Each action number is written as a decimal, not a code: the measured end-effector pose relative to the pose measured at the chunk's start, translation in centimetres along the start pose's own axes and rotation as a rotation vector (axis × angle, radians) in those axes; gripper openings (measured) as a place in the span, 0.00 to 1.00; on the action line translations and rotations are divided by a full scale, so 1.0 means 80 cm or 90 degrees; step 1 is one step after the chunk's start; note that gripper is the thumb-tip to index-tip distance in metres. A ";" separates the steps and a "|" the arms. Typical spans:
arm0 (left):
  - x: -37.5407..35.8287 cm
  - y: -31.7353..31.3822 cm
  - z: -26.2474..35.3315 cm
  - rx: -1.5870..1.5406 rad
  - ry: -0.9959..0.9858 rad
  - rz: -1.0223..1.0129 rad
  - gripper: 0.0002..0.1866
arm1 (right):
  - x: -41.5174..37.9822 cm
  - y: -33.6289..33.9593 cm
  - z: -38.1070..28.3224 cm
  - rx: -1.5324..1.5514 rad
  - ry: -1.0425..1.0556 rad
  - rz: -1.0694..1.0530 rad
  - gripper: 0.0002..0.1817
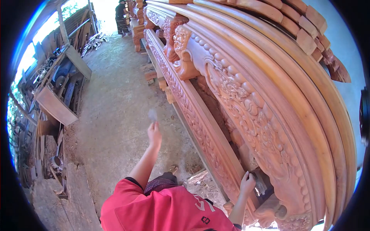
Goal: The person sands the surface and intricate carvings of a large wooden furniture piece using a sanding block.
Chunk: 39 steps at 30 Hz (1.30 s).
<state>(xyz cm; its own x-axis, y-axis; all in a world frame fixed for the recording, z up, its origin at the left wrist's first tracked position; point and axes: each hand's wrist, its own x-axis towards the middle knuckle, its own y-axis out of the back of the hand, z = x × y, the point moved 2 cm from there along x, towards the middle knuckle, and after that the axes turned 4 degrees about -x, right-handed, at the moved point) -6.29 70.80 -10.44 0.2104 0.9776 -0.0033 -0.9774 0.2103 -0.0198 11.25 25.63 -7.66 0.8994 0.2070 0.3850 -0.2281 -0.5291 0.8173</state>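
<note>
My left hand [155, 135] is raised over the floor, its fingers pinched on a small pale, see-through-looking piece [153, 114] that is blurred. My right hand [248, 182] is by the inner edge of a long carved wooden rail [200, 133], its fingers curled together. Whether anything is between those fingers I cannot make out. Above the rail leans a large wooden panel [250, 111] with carved relief, a row of round beads and smooth curved mouldings [293, 81]. A carved leg [185, 63] stands between rail and panel farther along.
Stacked curved wood blocks [304, 27] lie at the upper right. Short wood blocks [166, 90] sit beneath the rail. To the left are scrap boards [56, 106] and a wooden bench [79, 61]. A person [122, 17] stands at the far end of the concrete floor [111, 77].
</note>
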 end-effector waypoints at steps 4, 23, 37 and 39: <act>0.018 0.014 0.064 -0.036 -0.104 0.039 0.12 | 0.001 0.000 -0.002 -0.047 -0.003 -0.003 0.15; 0.333 -0.163 0.238 0.046 -0.656 -0.184 0.20 | 0.099 -0.116 -0.146 -0.021 -0.088 -0.087 0.15; 0.390 -0.257 0.210 0.052 -0.898 -0.264 0.25 | 0.147 -0.229 -0.252 -0.196 -0.087 -0.173 0.22; 0.400 -0.263 0.216 0.053 -0.891 -0.247 0.24 | 0.149 -0.233 -0.253 -0.213 -0.066 -0.133 0.21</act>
<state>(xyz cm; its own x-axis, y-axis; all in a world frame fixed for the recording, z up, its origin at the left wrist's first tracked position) 20.71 97.77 7.11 0.3135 0.0577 0.9478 -0.8730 0.4102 0.2638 18.69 54.63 -9.59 0.9680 0.1893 0.1648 -0.1299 -0.1840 0.9743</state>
